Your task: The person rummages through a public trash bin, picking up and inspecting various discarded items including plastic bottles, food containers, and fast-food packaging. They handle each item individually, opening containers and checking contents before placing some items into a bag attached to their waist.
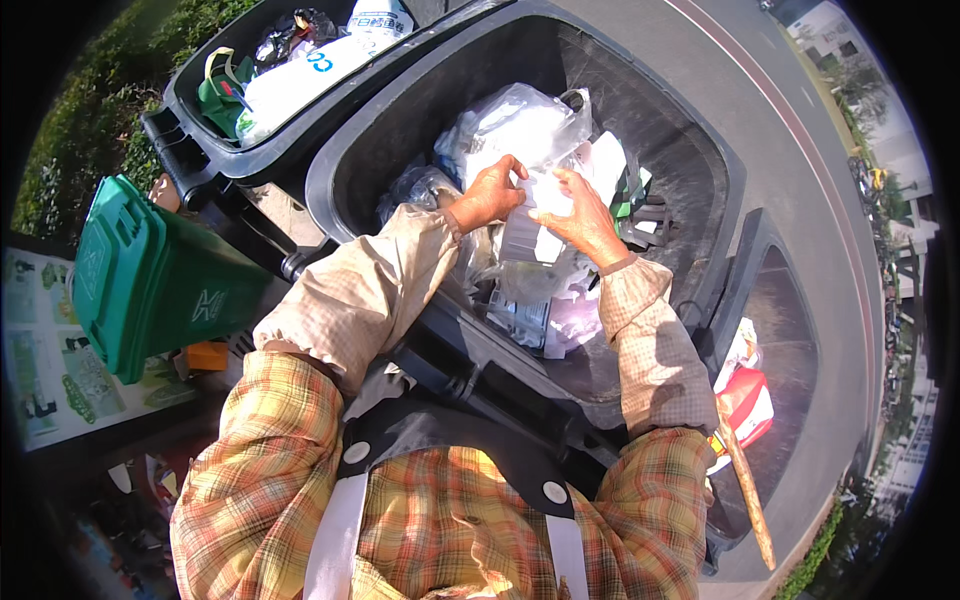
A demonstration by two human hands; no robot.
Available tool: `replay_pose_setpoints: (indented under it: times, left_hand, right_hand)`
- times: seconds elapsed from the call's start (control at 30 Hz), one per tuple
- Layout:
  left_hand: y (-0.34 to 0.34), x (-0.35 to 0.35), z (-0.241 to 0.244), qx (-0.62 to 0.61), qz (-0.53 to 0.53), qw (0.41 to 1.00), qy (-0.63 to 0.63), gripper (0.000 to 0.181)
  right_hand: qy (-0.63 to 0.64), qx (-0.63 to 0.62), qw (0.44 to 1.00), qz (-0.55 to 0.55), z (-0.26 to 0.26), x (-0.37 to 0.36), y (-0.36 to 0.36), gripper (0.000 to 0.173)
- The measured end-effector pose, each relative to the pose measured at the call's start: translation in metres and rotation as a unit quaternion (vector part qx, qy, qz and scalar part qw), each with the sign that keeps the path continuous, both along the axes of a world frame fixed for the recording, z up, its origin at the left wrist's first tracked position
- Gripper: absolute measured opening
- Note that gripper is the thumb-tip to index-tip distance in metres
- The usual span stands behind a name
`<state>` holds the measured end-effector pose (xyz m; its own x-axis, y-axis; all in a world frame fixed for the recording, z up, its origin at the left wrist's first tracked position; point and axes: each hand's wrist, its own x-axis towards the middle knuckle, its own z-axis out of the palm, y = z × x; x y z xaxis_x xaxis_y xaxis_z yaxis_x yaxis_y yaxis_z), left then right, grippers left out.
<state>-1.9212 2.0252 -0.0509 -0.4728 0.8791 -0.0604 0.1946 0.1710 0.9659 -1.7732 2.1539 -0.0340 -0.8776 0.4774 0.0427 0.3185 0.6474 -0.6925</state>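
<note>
Both of my hands reach into a large dark wheeled bin with its top open. My left hand pinches the upper left edge of a small white box or carton piece between thumb and fingers. On its right side my right hand has thumb and fingers against the same white piece; part of it is washed out by glare. Behind the hands lies a clear plastic bag with bright white contents. Crumpled film, a printed package and pale pink plastic lie below them in the bin.
A second dark bin at upper left holds a white bag and a green bag. A green lidded bin stands at left. Another dark bin at right holds a red and white bag, with a wooden stick across its near side.
</note>
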Motion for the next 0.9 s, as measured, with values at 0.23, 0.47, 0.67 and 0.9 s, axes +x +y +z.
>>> replay_pose_setpoints:
  times: [0.23,0.47,0.67,0.9]
  left_hand:
    - [0.006,-0.021,-0.009,-0.035,0.116,0.976,-0.179,0.027]
    - [-0.004,-0.021,-0.021,-0.215,-0.098,0.954,0.187,0.026]
    - [-0.007,-0.007,-0.041,-0.119,-0.045,0.912,0.391,0.023]
    - [-0.005,-0.015,-0.035,-0.059,-0.137,0.947,0.284,0.020]
  right_hand:
    - [-0.178,0.253,0.949,0.058,-0.016,-0.012,-0.029,0.118]
    - [-0.226,0.121,0.967,0.019,-0.030,-0.051,0.024,0.124]
    - [-0.280,0.157,0.947,0.025,-0.011,-0.060,0.006,0.121]
    - [-0.196,0.255,0.947,-0.009,-0.041,-0.046,-0.015,0.126]
